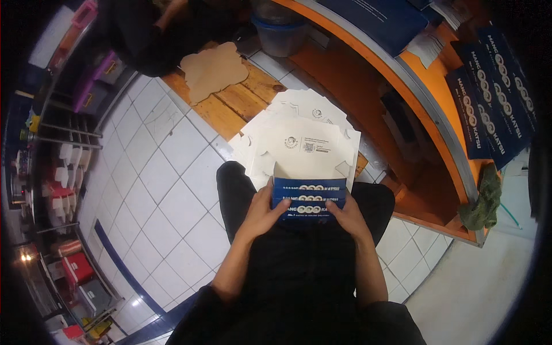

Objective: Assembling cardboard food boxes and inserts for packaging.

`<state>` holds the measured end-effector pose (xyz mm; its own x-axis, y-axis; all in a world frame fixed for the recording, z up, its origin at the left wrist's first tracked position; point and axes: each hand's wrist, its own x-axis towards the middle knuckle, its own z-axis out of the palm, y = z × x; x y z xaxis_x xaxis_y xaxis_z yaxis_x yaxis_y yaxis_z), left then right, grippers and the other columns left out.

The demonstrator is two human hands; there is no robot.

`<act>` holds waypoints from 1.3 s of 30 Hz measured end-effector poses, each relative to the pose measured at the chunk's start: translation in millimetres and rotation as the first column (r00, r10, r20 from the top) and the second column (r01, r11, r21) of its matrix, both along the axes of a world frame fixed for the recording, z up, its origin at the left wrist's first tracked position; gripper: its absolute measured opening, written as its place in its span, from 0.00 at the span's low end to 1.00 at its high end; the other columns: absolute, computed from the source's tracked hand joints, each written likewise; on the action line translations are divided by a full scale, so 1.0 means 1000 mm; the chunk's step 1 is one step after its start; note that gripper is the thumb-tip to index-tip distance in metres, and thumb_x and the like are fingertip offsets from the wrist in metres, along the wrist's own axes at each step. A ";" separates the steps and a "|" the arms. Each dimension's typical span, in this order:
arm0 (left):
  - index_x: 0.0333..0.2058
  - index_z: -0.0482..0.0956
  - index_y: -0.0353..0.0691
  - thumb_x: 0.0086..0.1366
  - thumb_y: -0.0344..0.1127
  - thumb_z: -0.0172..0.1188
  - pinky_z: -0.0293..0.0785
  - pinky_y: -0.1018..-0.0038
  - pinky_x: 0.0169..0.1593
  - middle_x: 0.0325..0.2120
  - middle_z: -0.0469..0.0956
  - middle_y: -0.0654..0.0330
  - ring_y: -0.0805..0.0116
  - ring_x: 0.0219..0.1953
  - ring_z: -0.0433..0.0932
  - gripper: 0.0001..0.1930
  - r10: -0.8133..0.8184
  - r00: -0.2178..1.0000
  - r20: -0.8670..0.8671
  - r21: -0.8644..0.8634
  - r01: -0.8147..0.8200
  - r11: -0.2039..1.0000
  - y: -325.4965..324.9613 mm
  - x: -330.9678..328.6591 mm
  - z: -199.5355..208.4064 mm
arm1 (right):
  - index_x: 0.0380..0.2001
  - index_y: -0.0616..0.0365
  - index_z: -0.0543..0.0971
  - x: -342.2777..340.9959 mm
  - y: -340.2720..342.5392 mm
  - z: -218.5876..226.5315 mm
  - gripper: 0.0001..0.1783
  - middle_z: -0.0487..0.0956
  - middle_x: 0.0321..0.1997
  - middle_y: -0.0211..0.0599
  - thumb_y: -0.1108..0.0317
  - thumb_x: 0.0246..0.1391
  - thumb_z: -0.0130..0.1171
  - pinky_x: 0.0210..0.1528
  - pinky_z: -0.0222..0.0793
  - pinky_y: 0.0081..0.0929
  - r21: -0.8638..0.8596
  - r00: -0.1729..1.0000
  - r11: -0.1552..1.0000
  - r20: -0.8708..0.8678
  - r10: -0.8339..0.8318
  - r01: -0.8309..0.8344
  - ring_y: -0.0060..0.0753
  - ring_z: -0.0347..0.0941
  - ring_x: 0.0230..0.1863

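The person sits with both knees in black trousers (299, 270) over a white tiled floor (167, 190). The left hand (265, 211) and the right hand (347, 215) each grip one side of a partly folded carton (309, 201), dark blue on its outer faces and white inside, which rests on the lap between the thighs. The left thumb lies across the blue front panel; the right thumb presses the same panel from the other side, and both hands are closed around the carton edges. The white inner flap (307, 146) of the carton stands up and away from the body. Just beyond it lies a fanned stack of flat white carton blanks (305, 106), resting partly on a wooden pallet (230, 103). A brown cardboard cut-out (214, 69) lies on the far end of that pallet. To the right, an orange counter (425, 115) carries flat dark blue sheets (494, 92), and a green cloth (486, 198) hangs at its near corner. Another person in dark clothing (144, 34) is at the upper left.
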<state>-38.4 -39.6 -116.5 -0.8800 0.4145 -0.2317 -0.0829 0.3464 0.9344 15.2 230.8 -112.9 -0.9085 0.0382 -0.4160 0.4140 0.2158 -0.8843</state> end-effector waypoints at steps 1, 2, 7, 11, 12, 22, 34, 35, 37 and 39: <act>0.67 0.65 0.32 0.72 0.65 0.47 0.72 0.58 0.58 0.52 0.78 0.36 0.45 0.54 0.80 0.41 0.004 1.000 0.001 -0.016 -0.004 1.000 0.002 -0.002 0.001 | 0.66 0.64 0.68 -0.008 -0.012 -0.001 0.44 0.80 0.56 0.54 0.42 0.57 0.66 0.62 0.70 0.39 -0.016 1.000 1.000 0.001 0.004 -0.004 0.48 0.77 0.60; 0.63 0.70 0.33 0.72 0.65 0.48 0.73 0.57 0.57 0.48 0.80 0.36 0.42 0.52 0.80 0.39 0.088 0.993 0.078 -0.192 -0.072 0.979 0.008 -0.002 0.000 | 0.61 0.63 0.72 -0.015 -0.021 0.002 0.40 0.82 0.53 0.54 0.42 0.58 0.66 0.59 0.72 0.39 0.110 0.996 0.993 0.063 -0.058 0.051 0.49 0.79 0.56; 0.52 0.82 0.39 0.70 0.72 0.43 0.74 0.53 0.55 0.39 0.84 0.40 0.37 0.50 0.81 0.39 0.205 0.953 0.225 -0.564 -0.045 0.825 0.031 -0.023 0.017 | 0.45 0.62 0.84 -0.028 -0.021 -0.016 0.30 0.86 0.40 0.50 0.43 0.59 0.64 0.47 0.77 0.40 0.264 0.974 0.943 0.049 -0.220 0.200 0.50 0.85 0.44; 0.50 0.83 0.36 0.69 0.73 0.40 0.73 0.53 0.56 0.38 0.84 0.38 0.36 0.48 0.81 0.42 0.207 0.964 0.167 -0.522 -0.091 0.848 0.027 -0.012 -0.001 | 0.62 0.68 0.68 -0.011 -0.013 -0.037 0.42 0.78 0.56 0.54 0.45 0.58 0.68 0.62 0.69 0.34 -0.179 0.933 0.923 0.183 -0.310 0.342 0.43 0.75 0.60; 0.51 0.82 0.33 0.71 0.71 0.40 0.73 0.54 0.56 0.39 0.84 0.37 0.37 0.49 0.81 0.42 0.214 0.962 0.171 -0.472 -0.111 0.875 0.024 -0.009 -0.001 | 0.68 0.69 0.53 -0.006 -0.010 -0.032 0.54 0.65 0.66 0.58 0.49 0.54 0.73 0.71 0.58 0.36 -0.385 0.936 0.857 0.217 -0.278 0.343 0.44 0.62 0.69; 0.55 0.77 0.27 0.80 0.56 0.36 0.69 0.66 0.59 0.56 0.77 0.46 0.60 0.57 0.76 0.34 0.545 0.823 0.158 0.196 -0.568 0.800 -0.011 -0.006 0.039 | 0.73 0.55 0.48 0.004 -0.051 0.098 0.69 0.58 0.68 0.58 0.52 0.34 0.82 0.69 0.56 0.56 0.553 0.886 0.831 -0.412 0.213 0.058 0.64 0.59 0.67; 0.38 0.83 0.28 0.72 0.39 0.62 0.72 0.80 0.34 0.26 0.81 0.66 0.81 0.29 0.74 0.15 -0.002 0.980 0.198 0.078 -0.014 0.997 0.039 -0.023 0.128 | 0.72 0.51 0.57 0.004 -0.054 0.095 0.63 0.61 0.67 0.59 0.48 0.35 0.80 0.66 0.58 0.57 0.667 0.772 0.744 -0.492 0.403 0.036 0.64 0.61 0.65; 0.37 0.83 0.28 0.72 0.39 0.62 0.71 0.80 0.33 0.26 0.81 0.66 0.81 0.29 0.74 0.15 0.031 0.983 0.182 0.043 -0.040 0.998 0.039 -0.021 0.127 | 0.72 0.51 0.57 0.003 -0.054 0.097 0.63 0.61 0.67 0.59 0.48 0.35 0.80 0.66 0.58 0.57 0.667 0.775 0.744 -0.489 0.402 0.035 0.64 0.61 0.65; 0.37 0.83 0.28 0.72 0.39 0.62 0.71 0.80 0.33 0.26 0.81 0.65 0.81 0.28 0.73 0.15 0.067 0.984 0.167 0.008 -0.069 0.998 0.041 -0.019 0.126 | 0.73 0.52 0.57 0.002 -0.052 0.104 0.63 0.59 0.68 0.62 0.49 0.36 0.80 0.69 0.57 0.58 0.677 0.789 0.732 -0.411 0.458 -0.072 0.66 0.59 0.68; 0.33 0.82 0.29 0.72 0.40 0.62 0.69 0.78 0.29 0.19 0.77 0.65 0.82 0.24 0.70 0.16 0.176 0.966 0.190 0.079 -0.194 0.978 0.047 -0.015 0.124 | 0.74 0.52 0.56 0.002 -0.049 0.103 0.64 0.58 0.69 0.62 0.48 0.37 0.79 0.69 0.56 0.58 0.689 0.780 0.714 -0.380 0.497 -0.119 0.67 0.58 0.69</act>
<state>-52.9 7.1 7.7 -0.8906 0.2763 -0.3612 -0.3077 0.2187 0.9260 17.0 182.1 -10.0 -0.9688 -0.2195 0.1152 -0.2461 0.7954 -0.5538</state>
